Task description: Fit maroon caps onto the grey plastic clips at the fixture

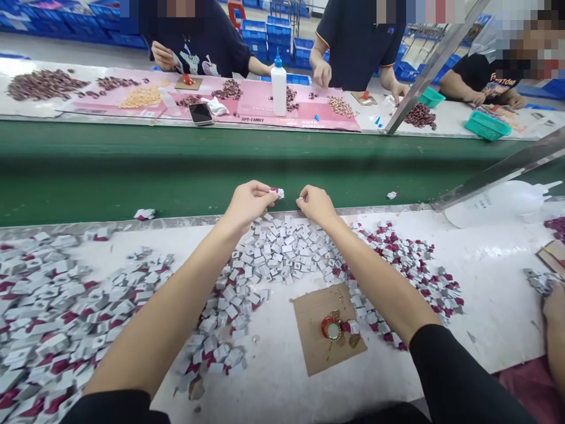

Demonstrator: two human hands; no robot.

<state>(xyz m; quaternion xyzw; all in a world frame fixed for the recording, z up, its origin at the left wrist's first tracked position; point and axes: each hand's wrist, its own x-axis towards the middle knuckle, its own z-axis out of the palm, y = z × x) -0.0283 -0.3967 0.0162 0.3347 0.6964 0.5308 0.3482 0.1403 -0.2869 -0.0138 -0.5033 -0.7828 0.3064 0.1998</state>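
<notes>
Near the centre, my left hand (251, 203) pinches a small white and maroon piece (277, 192) over the near edge of the green belt. A short way to its right, my right hand (315, 203) has its fingers pressed together on a small whitish piece (301, 199), mostly hidden by the fingertips. Below both hands lies a heap of white blocks (286, 247). A brown cardboard square (309, 347) on the worktop holds a red-rimmed bottle cap (333, 331) with a white and maroon piece beside it.
The green belt (198, 159) runs across, with loose pieces (145, 214) at its edge. Large piles (53, 306) lie left, another (410, 271) right. A white bottle (498, 203) lies by a metal post. Three people work across the belt; another person's hand (555, 312) is at far right.
</notes>
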